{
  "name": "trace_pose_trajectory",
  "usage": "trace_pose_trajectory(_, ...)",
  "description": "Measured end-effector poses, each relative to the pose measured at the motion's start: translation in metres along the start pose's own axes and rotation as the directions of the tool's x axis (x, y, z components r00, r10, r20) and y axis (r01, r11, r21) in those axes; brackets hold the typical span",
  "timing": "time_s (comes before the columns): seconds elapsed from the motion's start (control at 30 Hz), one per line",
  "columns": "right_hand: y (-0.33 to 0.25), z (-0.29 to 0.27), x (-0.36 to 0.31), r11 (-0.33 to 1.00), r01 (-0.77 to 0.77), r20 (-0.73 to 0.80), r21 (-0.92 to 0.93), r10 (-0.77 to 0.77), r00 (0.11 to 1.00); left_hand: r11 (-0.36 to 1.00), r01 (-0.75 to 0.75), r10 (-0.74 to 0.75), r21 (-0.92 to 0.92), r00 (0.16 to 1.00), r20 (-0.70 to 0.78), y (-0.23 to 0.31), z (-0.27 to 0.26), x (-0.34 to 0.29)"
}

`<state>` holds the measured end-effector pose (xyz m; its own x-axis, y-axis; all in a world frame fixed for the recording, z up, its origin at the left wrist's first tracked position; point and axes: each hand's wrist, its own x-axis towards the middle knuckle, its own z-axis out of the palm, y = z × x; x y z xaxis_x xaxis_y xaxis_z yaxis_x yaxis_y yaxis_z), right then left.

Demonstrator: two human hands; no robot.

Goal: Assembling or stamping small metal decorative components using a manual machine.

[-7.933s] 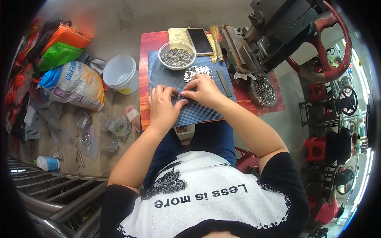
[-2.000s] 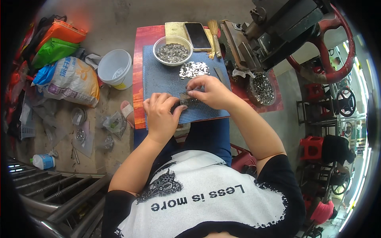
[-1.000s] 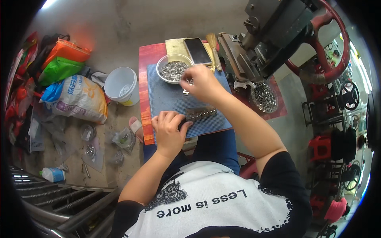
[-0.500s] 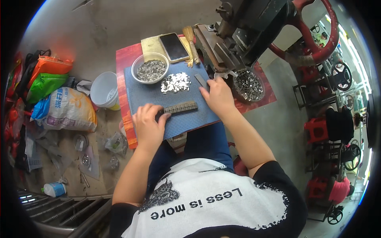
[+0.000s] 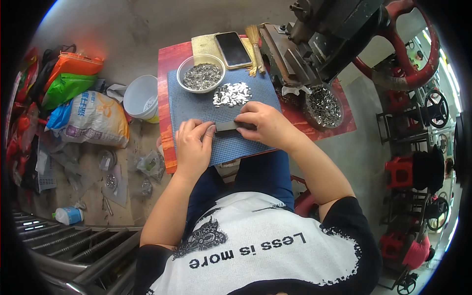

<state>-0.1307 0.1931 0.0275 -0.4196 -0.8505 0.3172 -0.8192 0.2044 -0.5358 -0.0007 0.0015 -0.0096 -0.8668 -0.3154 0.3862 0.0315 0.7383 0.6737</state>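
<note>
My left hand (image 5: 192,143) and my right hand (image 5: 268,124) meet over the blue textured mat (image 5: 179,105), closed on opposite ends of a narrow metal bar (image 5: 226,126). Between the fingers only a plain grey face shows; the bar's notches are out of sight, apparently under a flat metal strip laid along it. Just beyond the hands lies a patch of small, shiny metal pieces (image 5: 232,94). Behind them to the left stands a white plastic bowl (image 5: 202,90) filled with thin metal pieces.
A phone (image 5: 233,49) and a straw brush (image 5: 256,49) lie at the back. On the right a machine with a vise (image 5: 291,56) and red handwheel rises beside a clear bowl of metal pieces (image 5: 322,105). A white bucket (image 5: 132,101) and sacks (image 5: 96,120) stand left.
My right hand has come left and nearer from the mat's right side, bringing the flat metal strip to the notched bar. My left hand still grips the bar's left end.
</note>
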Motion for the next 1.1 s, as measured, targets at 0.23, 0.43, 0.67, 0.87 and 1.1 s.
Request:
trace_pose_trajectory(0.23, -0.004, 0.005, 0.002, 1.000, 0.019, 0.061, -0.019, -0.018, 0.998, 0.999, 0.035, -0.035, 0.008, 0.999, 0.027, 0.002, -0.001, 0.004)
trace_pose_trajectory(0.43, -0.011, -0.014, -0.007, 0.991, -0.108, 0.047, 0.076, 0.104, 0.993, 0.999, 0.023, -0.029, 0.039, 0.989, 0.147, 0.011, -0.008, 0.005)
trace_pose_trajectory(0.67, 0.003, -0.019, -0.012, 0.995, -0.036, 0.082, 0.098, 0.028, 0.996, 0.996, -0.019, 0.045, -0.088, 0.953, 0.299, 0.015, -0.011, 0.030)
trace_pose_trajectory(0.87, -0.002, -0.110, -0.010, 0.932, -0.363, -0.533, -0.021, 0.296, 0.793, 0.894, 0.038, 0.072, -0.447, 0.972, 0.226, 0.093, 0.022, 0.112)
trace_pose_trajectory(1.1, 0.042, -0.119, -0.004, 0.816, -0.557, -0.607, -0.157, 0.365, 0.706, 0.937, -0.095, 0.185, -0.336, 0.952, 0.245, 0.119, 0.118, 0.161)
